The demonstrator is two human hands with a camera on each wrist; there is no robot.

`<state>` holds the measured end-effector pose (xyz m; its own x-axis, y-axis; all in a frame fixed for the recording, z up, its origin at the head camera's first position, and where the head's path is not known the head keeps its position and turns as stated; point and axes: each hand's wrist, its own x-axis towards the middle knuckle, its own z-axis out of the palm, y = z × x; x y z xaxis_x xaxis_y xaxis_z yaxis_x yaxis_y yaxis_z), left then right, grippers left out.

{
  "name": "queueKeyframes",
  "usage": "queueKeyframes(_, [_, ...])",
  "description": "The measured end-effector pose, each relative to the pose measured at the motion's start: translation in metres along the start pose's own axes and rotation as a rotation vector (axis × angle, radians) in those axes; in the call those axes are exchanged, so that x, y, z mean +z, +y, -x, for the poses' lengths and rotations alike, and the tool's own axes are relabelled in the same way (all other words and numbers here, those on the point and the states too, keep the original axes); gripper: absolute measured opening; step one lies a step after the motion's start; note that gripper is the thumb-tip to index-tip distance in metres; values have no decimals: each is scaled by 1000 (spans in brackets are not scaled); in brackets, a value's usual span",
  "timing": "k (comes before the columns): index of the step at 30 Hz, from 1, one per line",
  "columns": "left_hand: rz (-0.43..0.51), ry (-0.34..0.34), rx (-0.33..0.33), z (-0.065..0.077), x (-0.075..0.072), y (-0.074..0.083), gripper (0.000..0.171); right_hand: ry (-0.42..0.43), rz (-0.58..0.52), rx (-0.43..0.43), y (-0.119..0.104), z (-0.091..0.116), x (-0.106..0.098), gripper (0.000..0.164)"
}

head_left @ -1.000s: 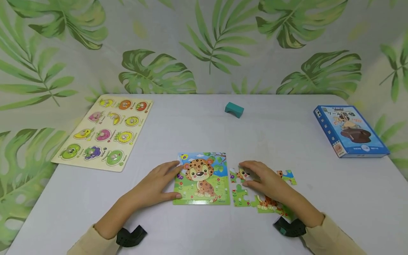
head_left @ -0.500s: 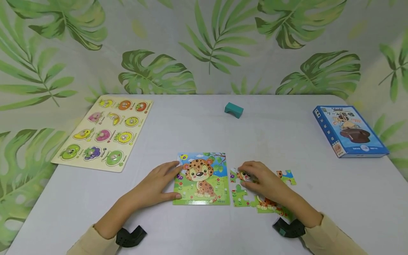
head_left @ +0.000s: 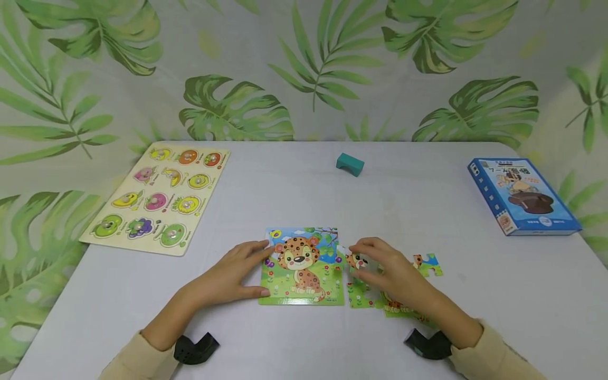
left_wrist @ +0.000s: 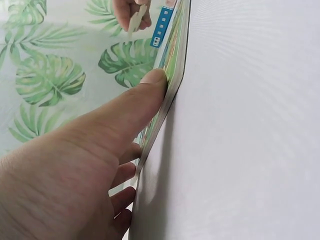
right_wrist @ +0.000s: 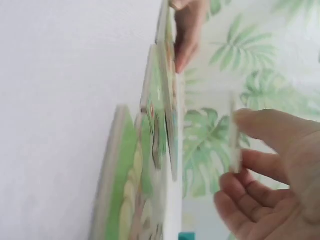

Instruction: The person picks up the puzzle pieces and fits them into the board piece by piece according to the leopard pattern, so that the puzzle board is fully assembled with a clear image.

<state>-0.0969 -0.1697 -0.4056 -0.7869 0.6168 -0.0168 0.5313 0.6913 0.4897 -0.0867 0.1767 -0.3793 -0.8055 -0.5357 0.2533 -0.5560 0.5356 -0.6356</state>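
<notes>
Right hand (head_left: 393, 268) pinches a puzzle piece (head_left: 353, 260) above the table (head_left: 285, 195); left hand (head_left: 233, 274), thumb and fingers apart, touches the leopard board (head_left: 303, 269).

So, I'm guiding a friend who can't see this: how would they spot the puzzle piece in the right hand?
On the white table, find the square leopard picture; just to its right, the person's right hand pinches a puzzle piece showing part of a leopard's face. Unlike the loose pieces lying beneath and beside the hand, it is held up off the table.
</notes>
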Motion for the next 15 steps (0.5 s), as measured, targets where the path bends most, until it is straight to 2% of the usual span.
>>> queueKeyframes(8, [49, 19, -2, -1, 0, -6, 86, -7, 0, -139, -37, -22, 16, 43])
queueKeyframes(11, [51, 35, 2, -1, 1, -7, 88, -33, 13, -137, -45, -33, 27, 42])
queueKeyframes(15, [41, 74, 18, -2, 2, -9, 88, -100, 49, -82, -49, -44, 45, 40])
